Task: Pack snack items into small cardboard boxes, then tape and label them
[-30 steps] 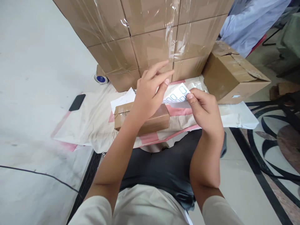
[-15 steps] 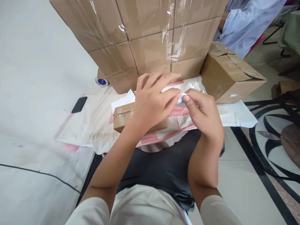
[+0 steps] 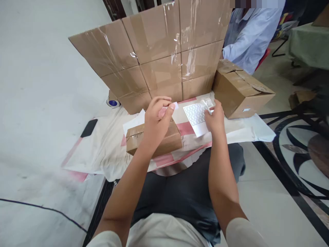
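My right hand point(image 3: 215, 116) pinches the upper right edge of a white sheet of labels point(image 3: 196, 118), printed with rows of small dark-outlined shapes. The sheet is just above or on the cloth. Small white objects point(image 3: 207, 103) sit beside its fingertips, partly hidden. To the left, my left hand point(image 3: 158, 120) is raised over a small brown cardboard box point(image 3: 167, 140), thumb and fingers curled together. A small pale slip point(image 3: 176, 105) shows at its fingertips; whether the hand grips it or it lies behind, I cannot tell.
A tall taped cardboard panel point(image 3: 161, 75) stands at the back. A larger carton point(image 3: 239, 89) is to the right, near a person's blue sleeve point(image 3: 239, 48). On the cloth point(image 3: 108, 137) are a black phone point(image 3: 89, 128), a tape roll point(image 3: 113, 103) and white paper point(image 3: 135, 121).
My hands were together, pinching a white thing with blue lines. Now they are apart: the left drew back leftward, and the label sheet shows under the right. The view has shifted.
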`<state>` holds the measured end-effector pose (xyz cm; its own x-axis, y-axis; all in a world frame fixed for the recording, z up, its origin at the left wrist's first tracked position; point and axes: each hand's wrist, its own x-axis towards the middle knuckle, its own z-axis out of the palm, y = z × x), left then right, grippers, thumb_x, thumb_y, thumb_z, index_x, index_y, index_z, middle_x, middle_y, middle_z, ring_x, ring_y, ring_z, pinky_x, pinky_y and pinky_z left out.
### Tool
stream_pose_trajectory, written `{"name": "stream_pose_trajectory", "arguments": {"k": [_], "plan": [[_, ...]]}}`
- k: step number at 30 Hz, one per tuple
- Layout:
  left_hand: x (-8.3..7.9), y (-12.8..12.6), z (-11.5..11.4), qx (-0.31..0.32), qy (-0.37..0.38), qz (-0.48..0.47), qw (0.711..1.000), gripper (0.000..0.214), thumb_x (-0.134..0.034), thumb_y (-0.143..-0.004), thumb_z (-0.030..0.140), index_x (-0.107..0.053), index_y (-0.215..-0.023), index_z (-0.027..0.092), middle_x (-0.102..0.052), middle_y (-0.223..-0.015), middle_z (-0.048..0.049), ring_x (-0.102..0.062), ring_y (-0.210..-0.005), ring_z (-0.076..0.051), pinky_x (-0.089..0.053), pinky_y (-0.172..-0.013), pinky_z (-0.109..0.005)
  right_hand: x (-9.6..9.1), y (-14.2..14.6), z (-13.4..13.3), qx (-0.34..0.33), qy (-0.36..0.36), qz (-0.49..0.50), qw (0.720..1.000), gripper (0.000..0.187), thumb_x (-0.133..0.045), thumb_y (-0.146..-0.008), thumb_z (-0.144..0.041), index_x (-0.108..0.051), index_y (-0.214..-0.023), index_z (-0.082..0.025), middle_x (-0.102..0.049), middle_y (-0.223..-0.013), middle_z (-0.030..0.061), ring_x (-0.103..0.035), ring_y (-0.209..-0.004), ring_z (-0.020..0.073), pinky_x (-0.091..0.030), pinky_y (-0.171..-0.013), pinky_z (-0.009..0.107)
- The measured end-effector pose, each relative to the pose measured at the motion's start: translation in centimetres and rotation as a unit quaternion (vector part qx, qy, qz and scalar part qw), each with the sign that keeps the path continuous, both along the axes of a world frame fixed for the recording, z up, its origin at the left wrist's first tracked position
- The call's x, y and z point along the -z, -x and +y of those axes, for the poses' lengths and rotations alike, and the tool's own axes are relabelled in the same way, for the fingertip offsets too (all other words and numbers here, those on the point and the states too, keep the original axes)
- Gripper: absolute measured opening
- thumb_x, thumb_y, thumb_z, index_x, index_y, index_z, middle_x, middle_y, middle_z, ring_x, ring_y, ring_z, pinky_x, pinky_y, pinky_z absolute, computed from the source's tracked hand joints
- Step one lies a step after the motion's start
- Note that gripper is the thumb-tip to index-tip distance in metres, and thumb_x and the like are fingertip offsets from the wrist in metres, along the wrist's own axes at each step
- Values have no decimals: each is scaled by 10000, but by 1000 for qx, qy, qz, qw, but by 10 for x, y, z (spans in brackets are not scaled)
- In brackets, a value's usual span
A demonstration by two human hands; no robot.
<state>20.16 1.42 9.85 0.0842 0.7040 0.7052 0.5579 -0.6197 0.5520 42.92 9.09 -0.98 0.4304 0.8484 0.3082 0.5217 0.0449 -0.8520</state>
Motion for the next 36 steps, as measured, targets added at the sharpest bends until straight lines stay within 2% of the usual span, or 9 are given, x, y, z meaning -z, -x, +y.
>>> {"name": "stream_pose_trajectory", "arguments": {"k": [3, 5, 8, 10, 17, 22, 25, 30, 36], "plan": [[6, 5, 0, -10, -5, 48, 999, 130, -584, -1004, 323, -664, -959, 231, -667, -1163, -50, -638, -1122, -175, -498, -926, -312, -19, 15, -16, -56, -27, 34, 997, 497, -579, -866, -529, -625, -1236, -199, -607, -1333, 158, -500, -1288, 344, -394, -1072, 528], [11, 10, 2, -35, -56, 120, 991, 181, -596, -998, 391, -672, -1016, 228, -664, -1197, -71, -639, -1112, -201, -478, -942, -350, -38, 28, -35, -216, 31, 144, 965, 512, -495, -898, -646, -689, -1023, -189, -697, -1119, 138, -627, -1103, 297, -498, -908, 409], [20, 21, 4, -73, -161, 231, 957, 274, -604, -977, 496, -686, -1023, 239, -693, -1185, -79, -647, -1046, -229, -436, -947, -394, -60, 47, -59, -473, 166, 286, 817, 580, -477, -877, -711, -664, -777, -171, -684, -745, 99, -661, -688, 212, -455, -591, 290], [25, 27, 6, -70, -203, 267, 940, 304, -600, -969, 535, -689, -1007, 247, -711, -1166, -70, -650, -1007, -229, -416, -943, -398, -67, 56, -68, -539, 187, 321, 756, 447, -558, -863, -590, -635, -716, -176, -655, -672, 65, -618, -576, 175, -398, -523, 272], [28, 34, 7, -75, -180, 297, 935, 421, -607, -927, 628, -698, -1124, 268, -693, -1250, -83, -625, -1091, -254, -395, -989, -411, -63, 54, -63, -477, 102, 281, 826, 107, -606, -784, -236, -598, -692, -180, -569, -607, -16, -506, -568, 107, -358, -556, 239], [27, 59, 6, -117, 148, 355, 915, 534, -471, -980, 638, -598, -1358, 283, -633, -1388, -113, -533, -1300, -363, -334, -1115, -567, -35, 26, -34, -341, 16, 137, 930, 176, -612, -832, -273, -595, -688, -173, -564, -651, -15, -480, -622, 107, -364, -623, 261], [30, 95, 9, -112, 311, 332, 883, 528, -369, -999, 632, -583, -1366, 318, -650, -1384, -65, -571, -1272, -354, -372, -1104, -573, -19, 15, -25, -435, 73, 85, 893, 195, -668, -825, -340, -704, -765, -158, -623, -715, 1, -511, -675, 123, -380, -661, 276], [36, 145, 11, -47, 316, 304, 898, 572, -410, -963, 644, -552, -1385, 286, -636, -1406, -44, -584, -1252, -322, -404, -1105, -498, -6, 29, -34, -573, 119, 67, 808, 234, -710, -824, -378, -776, -852, -155, -687, -799, 15, -537, -711, 132, -388, -671, 274], [41, 144, 7, -39, 285, 332, 898, 573, -420, -964, 649, -555, -1395, 295, -636, -1401, -39, -585, -1234, -317, -417, -1085, -489, 16, 62, -41, -556, 46, 92, 825, 218, -720, -829, -360, -724, -774, -149, -609, -734, -11, -478, -659, 108, -354, -628, 260]]}}
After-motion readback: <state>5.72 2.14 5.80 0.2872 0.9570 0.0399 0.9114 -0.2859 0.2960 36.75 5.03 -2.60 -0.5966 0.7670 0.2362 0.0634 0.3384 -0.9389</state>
